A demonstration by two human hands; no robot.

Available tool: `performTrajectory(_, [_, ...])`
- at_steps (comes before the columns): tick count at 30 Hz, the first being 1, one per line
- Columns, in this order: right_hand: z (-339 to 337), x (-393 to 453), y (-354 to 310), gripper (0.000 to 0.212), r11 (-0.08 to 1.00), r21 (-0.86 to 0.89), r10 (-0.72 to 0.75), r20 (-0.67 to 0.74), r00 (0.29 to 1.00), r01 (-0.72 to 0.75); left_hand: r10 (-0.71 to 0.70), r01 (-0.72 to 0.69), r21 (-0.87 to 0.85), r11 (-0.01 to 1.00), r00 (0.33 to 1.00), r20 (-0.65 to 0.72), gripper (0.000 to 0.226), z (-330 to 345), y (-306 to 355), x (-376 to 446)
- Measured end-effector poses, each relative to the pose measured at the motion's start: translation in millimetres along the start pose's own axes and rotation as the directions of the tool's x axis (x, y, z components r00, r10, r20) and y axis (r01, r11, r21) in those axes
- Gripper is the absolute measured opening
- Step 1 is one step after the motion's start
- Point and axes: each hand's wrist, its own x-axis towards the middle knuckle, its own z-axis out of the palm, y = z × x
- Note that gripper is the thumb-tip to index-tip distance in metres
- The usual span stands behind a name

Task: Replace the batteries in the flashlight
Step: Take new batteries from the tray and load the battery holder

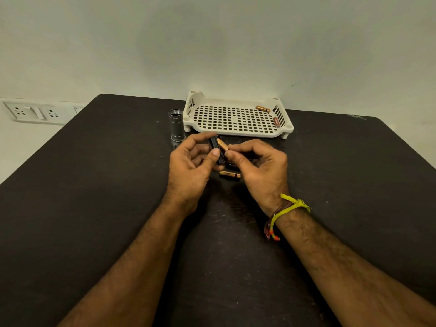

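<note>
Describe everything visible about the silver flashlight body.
The flashlight body is a short silver tube that looks like metal. It stands upright on the dark table, just left of the white tray, possibly touching its corner. Its top end is open and dark inside, with a wider ring at the base. Neither hand touches it.

No readable text anywhere here. The copper-coloured battery [222, 145] pinched at the grip shows no legible brand, and the one lying just below the grip [230, 174] carries only dark bands. The two batteries in the tray beyond the grip [263, 109] are too small to read.
</note>
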Motion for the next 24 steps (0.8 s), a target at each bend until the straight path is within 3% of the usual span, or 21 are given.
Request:
performTrajectory(3, [-2.5,2.5,0.2,0.022,0.984,0.126,0.131,-0.030,0.991,-0.126,-0.006,0.006,0.003,1.000,1.000,0.001,0.032,0.4,-1.6,-0.4])
performTrajectory(8, [-2.6,0.4,-2.0,0.016,0.990,0.078,0.110,0.054,0.993,-0.114,-0.017,0.017,-0.006,1.000,1.000,-0.005,0.033,-0.1,0.7,-0.5])
performTrajectory(15, [-1.7,1.1,1.2,0.008,0.972,0.136,0.190,0.028,0.981,-0.192,-0.041,0.041,0.000,0.999,0.996,0.073,0.031,3.5,2.7,-5.3])
performTrajectory(24, [1.2,2.3,5.1,0.009,0.985,-0.055,0.153,-0.168,0.974,-0.165,-0.045,0.045,0.028,0.999,0.999,-0.015,0.031,4.0,2.3,-1.9])
